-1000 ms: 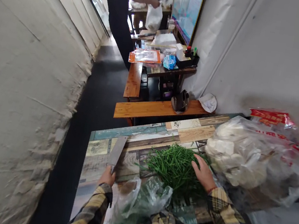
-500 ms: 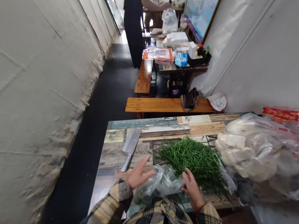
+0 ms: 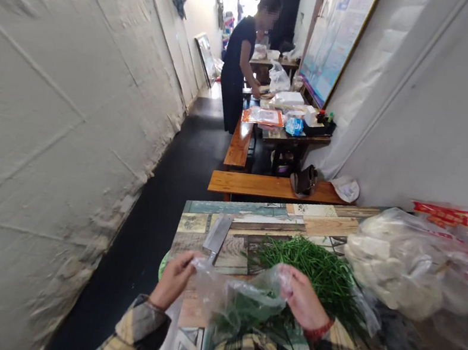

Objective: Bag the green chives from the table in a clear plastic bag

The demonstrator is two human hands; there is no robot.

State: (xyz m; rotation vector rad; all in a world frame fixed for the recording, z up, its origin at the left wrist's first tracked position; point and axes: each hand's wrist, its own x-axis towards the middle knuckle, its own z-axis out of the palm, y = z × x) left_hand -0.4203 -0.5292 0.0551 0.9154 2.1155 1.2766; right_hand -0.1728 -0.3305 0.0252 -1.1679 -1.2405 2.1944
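The left hand (image 3: 173,279) has its fingers curled shut, pinching one edge of a clear plastic bag (image 3: 239,299); the right hand (image 3: 301,295) grips the opposite edge the same way, fingers folded around the film. The bag hangs stretched between the two hands over the near edge of the table (image 3: 254,212), thin, crinkled and see-through, with green stalks showing inside it (how full it is cannot be told). Just behind it, a loose heap of green chives (image 3: 321,269) lies on the patchwork surface toward the middle. A cleaver (image 3: 216,237) lies flat near the left edge, handle toward the person. At the right edge sits a large clear bag of white pieces (image 3: 407,269). Beyond the far edge stands a wooden bench (image 3: 259,184), and farther off a person in dark clothes (image 3: 237,67) bends over another table
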